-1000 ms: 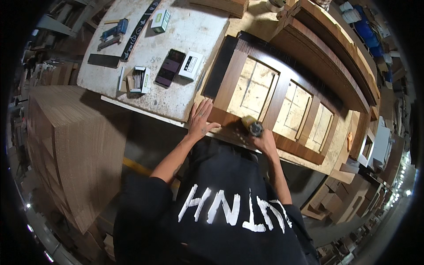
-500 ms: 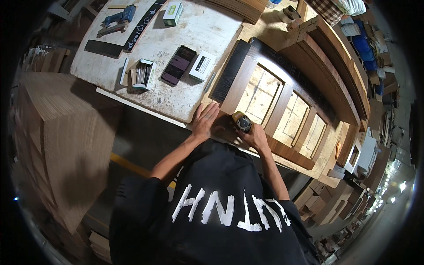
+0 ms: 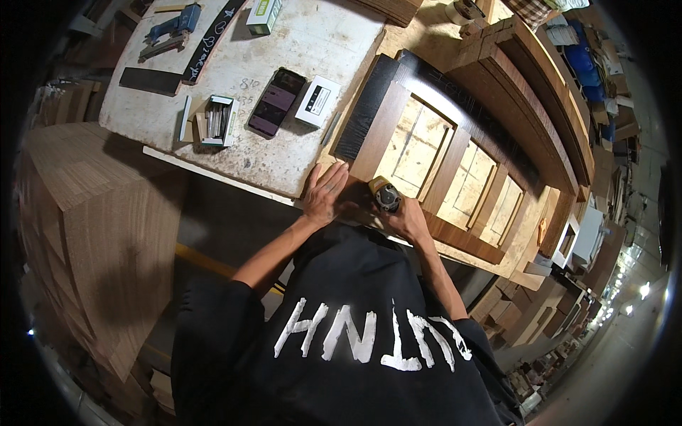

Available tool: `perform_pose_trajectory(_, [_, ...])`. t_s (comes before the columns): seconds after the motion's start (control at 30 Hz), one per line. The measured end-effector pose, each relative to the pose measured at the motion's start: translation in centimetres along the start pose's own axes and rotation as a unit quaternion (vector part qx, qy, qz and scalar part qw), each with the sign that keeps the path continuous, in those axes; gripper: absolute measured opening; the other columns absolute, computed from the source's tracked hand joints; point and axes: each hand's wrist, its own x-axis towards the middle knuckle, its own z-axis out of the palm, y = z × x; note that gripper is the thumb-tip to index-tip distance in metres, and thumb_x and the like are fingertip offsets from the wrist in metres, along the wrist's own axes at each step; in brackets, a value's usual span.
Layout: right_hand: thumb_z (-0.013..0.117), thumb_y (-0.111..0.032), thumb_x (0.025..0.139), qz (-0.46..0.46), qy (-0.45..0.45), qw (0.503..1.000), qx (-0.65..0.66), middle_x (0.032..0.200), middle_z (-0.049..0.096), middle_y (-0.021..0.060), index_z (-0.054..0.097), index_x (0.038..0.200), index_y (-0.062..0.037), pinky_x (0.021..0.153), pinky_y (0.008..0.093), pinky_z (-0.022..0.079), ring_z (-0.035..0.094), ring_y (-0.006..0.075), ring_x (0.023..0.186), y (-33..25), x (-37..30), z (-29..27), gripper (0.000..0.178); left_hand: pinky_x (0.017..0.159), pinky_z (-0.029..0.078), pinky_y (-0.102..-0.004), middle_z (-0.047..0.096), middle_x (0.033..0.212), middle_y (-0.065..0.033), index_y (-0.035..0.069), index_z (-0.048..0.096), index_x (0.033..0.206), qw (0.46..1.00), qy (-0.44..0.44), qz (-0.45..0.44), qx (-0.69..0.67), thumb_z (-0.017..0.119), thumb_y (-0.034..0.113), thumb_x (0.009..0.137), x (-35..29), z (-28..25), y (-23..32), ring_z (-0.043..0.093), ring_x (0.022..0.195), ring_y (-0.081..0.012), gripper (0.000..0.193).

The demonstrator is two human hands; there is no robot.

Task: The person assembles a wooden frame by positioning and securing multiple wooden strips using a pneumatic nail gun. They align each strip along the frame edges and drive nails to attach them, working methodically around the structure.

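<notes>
My left hand (image 3: 324, 197) lies flat, fingers stretched out, at the near left corner of a brown wooden frame (image 3: 445, 166). The frame has several openings divided by crossbars and lies on a pale board bench. In my right hand (image 3: 408, 221) is a yellow and black nail gun (image 3: 386, 194), held just right of the left hand over the frame's near rail. Its nose is hidden beneath its body, so contact with the wood cannot be told. A black strip (image 3: 367, 106) runs along the frame's left end, and a dark board (image 3: 455, 89) along its far side.
On the white worktop (image 3: 234, 167) to the left are a blue nail gun (image 3: 175, 27), an opened box of nails (image 3: 217, 122), a phone (image 3: 277, 103) and a small white box (image 3: 317, 101). Curved brown panels (image 3: 529, 106) stand behind the frame. Stacked boards (image 3: 106, 227) rise at the left.
The view has shifted slightly, so the bench things sit a little further left. Both hands keep nearly the same places on the frame, the nail gun still in the right.
</notes>
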Motion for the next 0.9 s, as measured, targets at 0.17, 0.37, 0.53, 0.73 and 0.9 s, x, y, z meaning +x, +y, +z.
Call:
perform_pose_trajectory(0.17, [0.078,-0.028,0.087,-0.001,-0.019,1.0,0.004,0.099,0.075,0.0221,0.068,0.118,0.0013,0.079,0.0406,0.056,0.073,0.0309,0.087,0.0,0.3,-0.3,0.043,0.125,0.019,-0.0589,0.045,0.16,-0.0117,0.001,0.046,0.151,1.0,-0.004,0.002,0.003,0.063,0.057,0.093,0.1,-0.4,0.1,0.036,0.152,-0.0277,0.083])
perform_pose_trajectory(0.37, [0.08,-0.028,0.082,-0.012,-0.014,1.0,-0.005,0.102,0.075,0.0238,0.066,0.121,0.0016,0.083,0.0437,0.056,0.073,0.0374,0.093,0.8,0.3,-0.6,0.051,0.125,0.019,-0.0587,0.046,0.159,-0.0128,0.001,0.044,0.152,1.0,-0.009,-0.006,0.0,0.064,0.052,0.093,0.3,-0.6,0.4,0.037,0.152,-0.0276,0.08])
perform_pose_trajectory(0.53, [0.077,-0.018,0.073,-0.019,-0.042,0.999,-0.007,0.097,0.072,0.0273,0.065,0.12,-0.0007,0.084,0.0494,0.055,0.069,0.0457,0.094,0.8,0.0,-1.6,0.052,0.124,0.02,-0.0585,0.046,0.159,-0.0123,0.001,0.046,0.15,1.0,-0.019,-0.014,0.004,0.059,0.045,0.098,0.4,-0.9,0.5,0.038,0.151,-0.0274,0.07])
perform_pose_trajectory(0.73, [0.072,-0.016,0.069,-0.001,-0.044,0.999,0.005,0.096,0.071,0.0289,0.062,0.13,-0.0012,0.085,0.0516,0.054,0.067,0.0474,0.095,0.8,-2.2,-2.3,0.063,0.123,0.024,-0.0577,0.051,0.156,-0.0104,0.0,0.05,0.148,1.0,-0.003,-0.02,0.022,0.067,0.059,0.089,0.3,0.0,0.3,0.043,0.149,-0.0263,0.085])
perform_pose_trajectory(0.9, [0.072,-0.015,0.07,0.048,-0.038,0.998,-0.006,0.095,0.071,0.0291,0.063,0.129,-0.0022,0.082,0.0509,0.055,0.068,0.047,0.093,-0.6,-2.6,-2.0,0.061,0.123,0.025,-0.0565,0.051,0.157,-0.01,0.001,0.051,0.147,0.999,-0.001,-0.033,0.014,0.063,0.06,0.091,0.2,0.2,0.1,0.043,0.148,-0.0268,0.083])
